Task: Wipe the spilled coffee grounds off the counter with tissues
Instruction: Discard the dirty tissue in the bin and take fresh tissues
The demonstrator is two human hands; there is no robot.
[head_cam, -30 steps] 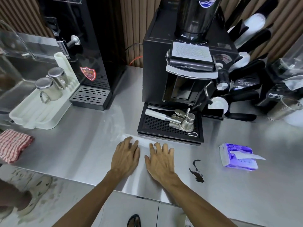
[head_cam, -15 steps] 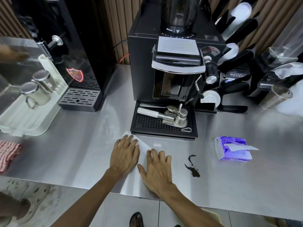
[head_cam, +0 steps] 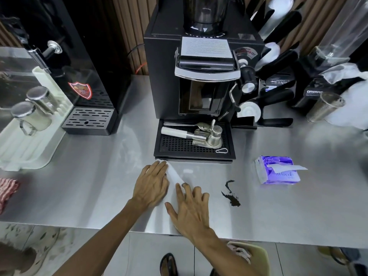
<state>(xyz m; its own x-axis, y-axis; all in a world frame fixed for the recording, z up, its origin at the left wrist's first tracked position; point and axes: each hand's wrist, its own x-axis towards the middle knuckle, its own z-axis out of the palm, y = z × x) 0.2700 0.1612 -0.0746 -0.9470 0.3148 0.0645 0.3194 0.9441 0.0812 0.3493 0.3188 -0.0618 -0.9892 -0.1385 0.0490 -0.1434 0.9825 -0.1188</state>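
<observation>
Your left hand [head_cam: 152, 186] and right hand [head_cam: 191, 210] both lay open, fingers flat, pressing the tissue [head_cam: 173, 176] to the table [head_cam: 79, 186]. The coffee grounds [head_cam: 232, 196] sat right of your right hand (the nearer one), streaked front-to-back.

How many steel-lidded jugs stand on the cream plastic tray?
2: front jug at the cream plastic tray's left side; rear jug just behind it. More may sit off-frame.

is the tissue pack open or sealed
Open: a white tissue sticks out of the top of the purple pack, which lies flat on the counter.
</observation>
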